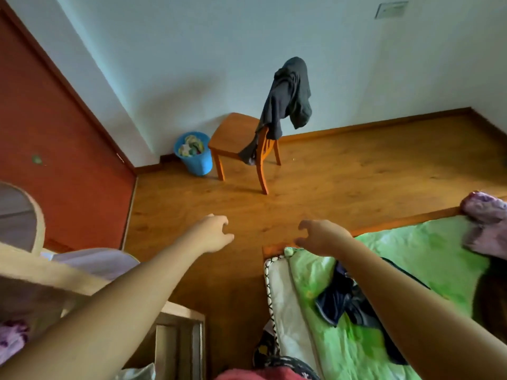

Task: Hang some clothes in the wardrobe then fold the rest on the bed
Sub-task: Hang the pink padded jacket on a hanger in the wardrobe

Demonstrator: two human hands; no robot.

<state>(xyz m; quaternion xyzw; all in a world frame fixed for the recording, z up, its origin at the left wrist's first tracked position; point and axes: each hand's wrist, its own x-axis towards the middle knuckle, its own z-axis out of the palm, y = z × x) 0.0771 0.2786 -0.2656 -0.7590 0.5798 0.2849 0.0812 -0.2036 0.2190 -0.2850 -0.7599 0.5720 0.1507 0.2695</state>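
Bare hands (212,233) (319,237) outstretched, fingers curled

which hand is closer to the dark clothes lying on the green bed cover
Right. The right hand hovers over the bed's near corner, just beyond the dark clothes; the left hand is out over bare floor, farther left.

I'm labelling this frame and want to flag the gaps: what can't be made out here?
All in the head view:
- Dark garment on the bed: partly covered by the right forearm; type unclear.
- Purple cloth: cut off by the right edge.
- Blue bin: contents too small to identify.
- Wardrobe: not identifiable in frame.
- Dark clothing on the chair: bunched, type unclear.
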